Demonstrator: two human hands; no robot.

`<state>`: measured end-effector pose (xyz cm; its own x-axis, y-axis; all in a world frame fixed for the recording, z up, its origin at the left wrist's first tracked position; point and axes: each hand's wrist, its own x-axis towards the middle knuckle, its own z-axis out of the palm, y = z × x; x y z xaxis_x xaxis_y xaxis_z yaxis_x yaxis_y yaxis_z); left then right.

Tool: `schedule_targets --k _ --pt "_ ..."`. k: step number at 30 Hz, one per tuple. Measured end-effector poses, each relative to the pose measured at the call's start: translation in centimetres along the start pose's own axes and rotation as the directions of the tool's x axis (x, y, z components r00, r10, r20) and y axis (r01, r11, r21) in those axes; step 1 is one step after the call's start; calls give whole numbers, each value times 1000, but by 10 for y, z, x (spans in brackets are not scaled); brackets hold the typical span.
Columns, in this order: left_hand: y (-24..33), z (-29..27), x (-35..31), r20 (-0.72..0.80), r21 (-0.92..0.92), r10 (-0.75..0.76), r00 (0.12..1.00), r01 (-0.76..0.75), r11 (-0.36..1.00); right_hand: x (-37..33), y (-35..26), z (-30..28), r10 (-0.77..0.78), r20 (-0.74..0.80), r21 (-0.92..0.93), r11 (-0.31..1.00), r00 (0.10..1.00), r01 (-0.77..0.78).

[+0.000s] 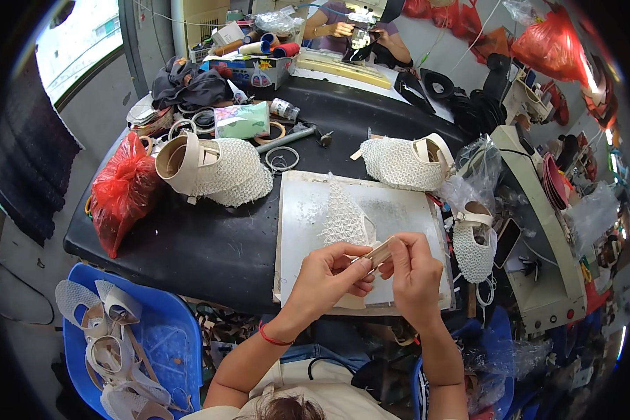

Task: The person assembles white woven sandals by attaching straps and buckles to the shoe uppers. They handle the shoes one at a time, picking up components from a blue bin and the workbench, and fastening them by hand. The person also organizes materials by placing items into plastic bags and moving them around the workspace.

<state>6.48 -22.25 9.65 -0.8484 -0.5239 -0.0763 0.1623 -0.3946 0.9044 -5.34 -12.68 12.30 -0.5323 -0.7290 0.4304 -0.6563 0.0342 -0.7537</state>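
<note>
Between my two hands is the beige strap of a cream shoe upper. Its woven, open-mesh front part lies on a white board in front of me. My left hand, with a red cord at the wrist, pinches the strap from the left. Thumb and fingers of my right hand are closed on the strap's other end. Part of the upper is hidden behind my hands.
Finished-looking woven uppers stand at left, far right and beside the board. A red plastic bag sits at the table's left. Below it, a blue tub holds several uppers. A sewing machine stands right; another person works opposite.
</note>
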Motion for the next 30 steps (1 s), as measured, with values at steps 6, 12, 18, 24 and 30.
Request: schedule_targets --k 6,12,18,24,30 --pt "-1 -4 1 50 -26 -19 999 20 999 3 15 -6 190 127 403 887 974 -226" --pt "-3 -1 1 36 18 -33 999 33 999 1 9 -11 66 109 280 955 992 -94" --pt "-12 4 -12 -7 488 312 950 -269 830 -20 -18 3 -540 237 -442 680 808 584" --pt "25 -9 -30 -10 150 169 986 -165 975 -3 -21 -14 -391 175 -308 850 904 427" --pt "20 -18 -33 30 -25 48 998 -48 999 -6 -5 0 -214 286 -98 963 934 251"
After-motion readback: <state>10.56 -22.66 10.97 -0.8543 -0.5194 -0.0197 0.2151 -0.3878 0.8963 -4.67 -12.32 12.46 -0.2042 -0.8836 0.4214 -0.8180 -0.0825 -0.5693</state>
